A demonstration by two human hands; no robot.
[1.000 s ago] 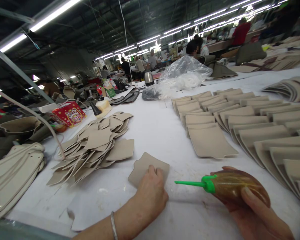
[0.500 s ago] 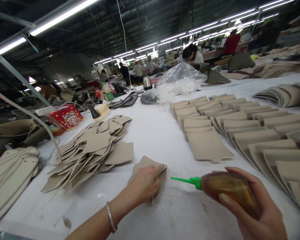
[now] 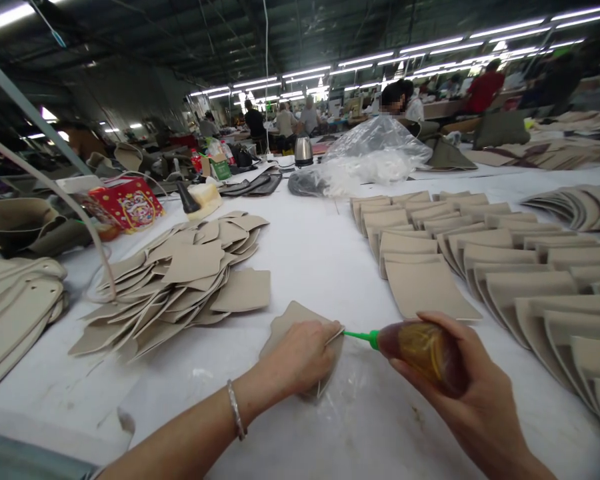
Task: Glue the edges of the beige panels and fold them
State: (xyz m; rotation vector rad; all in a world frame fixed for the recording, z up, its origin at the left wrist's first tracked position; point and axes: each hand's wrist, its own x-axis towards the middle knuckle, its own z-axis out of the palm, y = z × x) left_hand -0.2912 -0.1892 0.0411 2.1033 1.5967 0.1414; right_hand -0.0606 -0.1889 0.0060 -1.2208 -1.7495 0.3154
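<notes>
My left hand [image 3: 305,357], with a silver bracelet at the wrist, grips a beige leather-like piece [image 3: 287,323] at its right edge; much of the piece is hidden under the fingers. In my right hand [image 3: 473,380] lies a squeeze bottle [image 3: 423,350] of amber liquid, held on its side. Its thin green nozzle [image 3: 363,336] points left, and the tip meets or nearly meets the piece's edge by my left fingertips. Left of that hand is a loose heap of similar beige pieces [image 3: 195,263].
Rows of overlapping beige pieces [image 3: 430,283] cover the right of the white table [image 3: 310,253]. Clear plastic bags [image 3: 380,150] and a metal kettle [image 3: 303,152] stand further back. At left are a red box [image 3: 130,203], a cable [image 3: 75,193] and long pale panels [image 3: 15,313]. People work behind.
My right hand has brought the bottle left and slightly up, closing the gap between nozzle and piece. My left hand keeps its hold. The camera view has shifted somewhat.
</notes>
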